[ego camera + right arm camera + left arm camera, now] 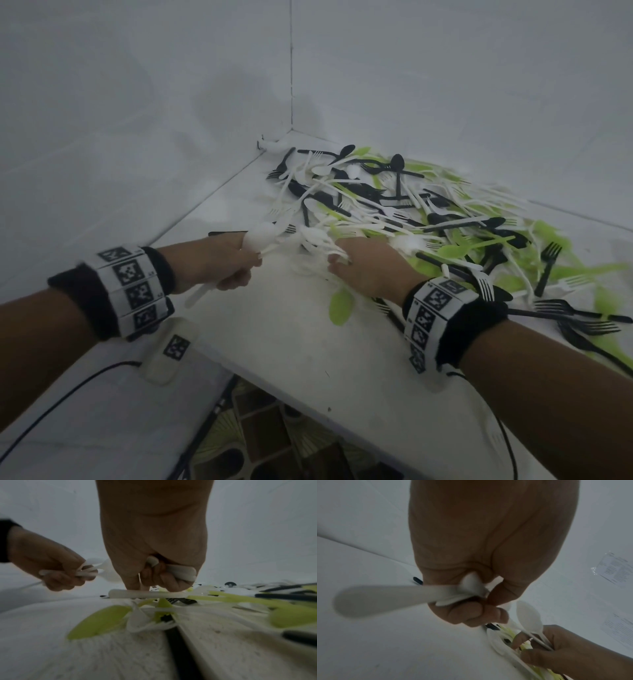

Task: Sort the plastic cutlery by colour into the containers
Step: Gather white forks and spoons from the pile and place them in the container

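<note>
A heap of white, black and lime-green plastic cutlery [411,219] covers the white table [291,342] toward the far right corner. My left hand [236,262] grips a bundle of white cutlery [260,240]; its handles [385,599] stick out of the fist in the left wrist view. My right hand [359,263] reaches into the near edge of the heap and holds white spoons [529,620]. In the right wrist view its fingers curl round white handles [178,572] just above the pile. No containers are in view.
White walls meet in a corner [291,126] behind the heap. A lime-green spoon [340,305] lies apart near my right wrist. Black forks [582,318] lie at the right edge. Beyond the table's near edge [308,404] is patterned floor. Cables run from both wrists.
</note>
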`<action>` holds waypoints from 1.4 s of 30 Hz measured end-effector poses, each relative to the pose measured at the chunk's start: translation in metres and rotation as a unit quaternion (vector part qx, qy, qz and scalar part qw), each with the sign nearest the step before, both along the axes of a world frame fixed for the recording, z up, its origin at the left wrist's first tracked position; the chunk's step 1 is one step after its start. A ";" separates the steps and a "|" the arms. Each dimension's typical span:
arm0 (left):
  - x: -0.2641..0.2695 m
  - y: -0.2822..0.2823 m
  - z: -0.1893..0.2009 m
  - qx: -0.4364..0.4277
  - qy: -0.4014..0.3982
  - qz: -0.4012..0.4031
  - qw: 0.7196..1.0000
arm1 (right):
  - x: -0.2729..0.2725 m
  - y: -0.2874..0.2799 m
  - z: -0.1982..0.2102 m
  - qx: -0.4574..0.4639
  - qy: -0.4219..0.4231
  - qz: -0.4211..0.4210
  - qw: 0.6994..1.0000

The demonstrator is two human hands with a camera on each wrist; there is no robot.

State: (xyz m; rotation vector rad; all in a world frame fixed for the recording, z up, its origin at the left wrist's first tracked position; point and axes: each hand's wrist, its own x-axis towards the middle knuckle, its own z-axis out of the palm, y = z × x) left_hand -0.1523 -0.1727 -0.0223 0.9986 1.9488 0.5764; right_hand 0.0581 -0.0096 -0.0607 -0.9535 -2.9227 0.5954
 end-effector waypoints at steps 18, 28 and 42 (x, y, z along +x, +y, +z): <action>0.008 0.018 -0.009 0.157 -0.031 0.059 0.985 | 0.009 0.028 0.040 -0.038 0.284 -0.229 0.930; 0.042 0.059 -0.017 0.214 0.066 -0.027 0.974 | 0.058 0.048 0.024 -0.003 0.232 -0.302 0.925; 0.074 0.131 -0.042 0.154 0.247 -0.181 0.940 | 0.120 0.070 0.000 -0.048 0.117 -0.271 0.954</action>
